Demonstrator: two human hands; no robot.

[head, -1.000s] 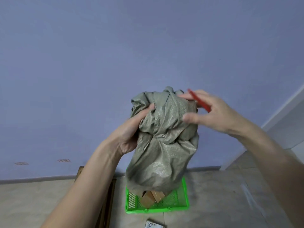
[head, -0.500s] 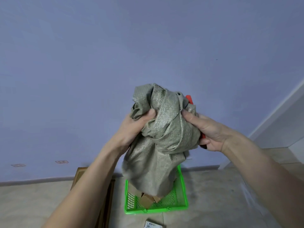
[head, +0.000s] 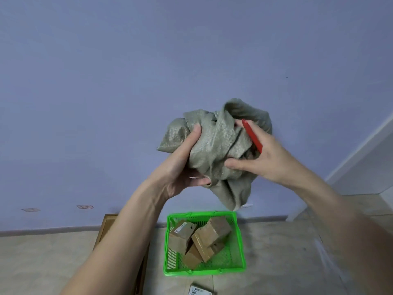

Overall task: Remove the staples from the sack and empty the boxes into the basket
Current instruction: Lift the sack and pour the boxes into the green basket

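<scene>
Before a lilac wall (head: 106,81), I grip the crumpled sack (head: 214,143) with my left hand (head: 182,167); my right hand (head: 261,158) clutches it too, red tool (head: 252,135) between fingers. Boxes (head: 210,233) lie in the green basket (head: 240,248) below.

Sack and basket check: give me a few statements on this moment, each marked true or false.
1. Both hands grip the crumpled sack. True.
2. The sack rests inside the green basket. False: it is held above it.
3. Brown boxes lie in the basket. True.
4. The left hand holds the red tool. False: the right hand does.
5. The basket stands on a table. False: on the floor.
</scene>
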